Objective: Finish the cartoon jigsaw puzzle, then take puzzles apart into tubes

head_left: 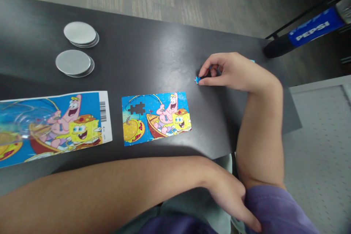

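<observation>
Pinching blue piece point(197, 80) right of puzzle point(170, 113) on worktop point(123, 47), right hand point(233, 71) seemingly working at filling-in step. Left hand point(231, 193) resting near sleeve point(274, 206), grip unclear. Next move likely calling for aligning piece with gap point(137, 108), puzzle's far left.

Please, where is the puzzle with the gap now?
In the head view, the puzzle lies slightly left of centre on the dark table, right of the printed picture sheet and to the lower left of the right hand.
</observation>
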Demonstrator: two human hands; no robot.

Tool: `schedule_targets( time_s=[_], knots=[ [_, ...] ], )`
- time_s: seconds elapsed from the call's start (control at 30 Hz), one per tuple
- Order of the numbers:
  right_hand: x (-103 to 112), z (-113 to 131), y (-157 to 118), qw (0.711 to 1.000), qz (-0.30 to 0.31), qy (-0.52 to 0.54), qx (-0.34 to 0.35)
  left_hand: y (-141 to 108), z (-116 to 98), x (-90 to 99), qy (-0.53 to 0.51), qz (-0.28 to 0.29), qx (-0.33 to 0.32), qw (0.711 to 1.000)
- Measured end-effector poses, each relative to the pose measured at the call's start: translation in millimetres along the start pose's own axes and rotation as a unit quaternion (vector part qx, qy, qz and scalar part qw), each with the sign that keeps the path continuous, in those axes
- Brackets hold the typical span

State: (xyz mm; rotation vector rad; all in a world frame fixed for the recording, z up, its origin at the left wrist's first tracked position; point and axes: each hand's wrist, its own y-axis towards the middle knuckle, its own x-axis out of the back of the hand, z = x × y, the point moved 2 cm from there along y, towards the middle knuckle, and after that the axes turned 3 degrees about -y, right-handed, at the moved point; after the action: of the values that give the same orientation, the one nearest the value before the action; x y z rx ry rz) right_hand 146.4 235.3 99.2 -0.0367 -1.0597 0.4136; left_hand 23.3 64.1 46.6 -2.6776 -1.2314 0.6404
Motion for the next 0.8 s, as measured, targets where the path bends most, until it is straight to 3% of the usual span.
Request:
schedule_targets(
  time_s=[0.2, 0.27, 0.37, 0.43, 0.5, 0.6, 0.67, 0.8],
  knots=[
    [1.3, 6.0, -3.7, 0.997, 0.029, 0.069, -0.021, -2.0, -2.7, -3.3, 0.006, -0.007, 0.000, 1.000],
    [9.1, 5.0, -6.5, 0.993, -0.025, 0.117, -0.016, -1.9, 1.0, -3.7, 0.006, -0.014, 0.001, 1.000],
    [23.0, -1.5, -10.5, 0.970, -0.168, 0.177, 0.001, 1.9, 12.0, -0.9, -0.022, 0.000, -0.063, 0.998],
    [26.1, -6.1, -10.8, 0.963, -0.196, 0.186, -0.009, 5.4, 20.7, 1.9, -0.029, 0.025, -0.107, 0.993],
    [22.4, -8.6, -8.0, 0.972, -0.149, 0.180, -0.030, 6.4, 27.3, 3.8, -0.017, 0.046, -0.114, 0.992],
    [12.2, -9.4, -1.8, 0.986, -0.034, 0.159, -0.033, 0.1, 23.0, 4.1, -0.037, 0.030, -0.136, 0.990],
    [9.9, -11.9, 0.8, 0.993, -0.029, 0.111, -0.034, -5.1, 13.6, 2.1, -0.035, 0.015, -0.100, 0.994],
    [16.9, -23.3, -0.5, 0.985, -0.139, -0.034, -0.097, -6.6, -2.5, -1.7, -0.015, -0.002, 0.005, 1.000]
  ],
)
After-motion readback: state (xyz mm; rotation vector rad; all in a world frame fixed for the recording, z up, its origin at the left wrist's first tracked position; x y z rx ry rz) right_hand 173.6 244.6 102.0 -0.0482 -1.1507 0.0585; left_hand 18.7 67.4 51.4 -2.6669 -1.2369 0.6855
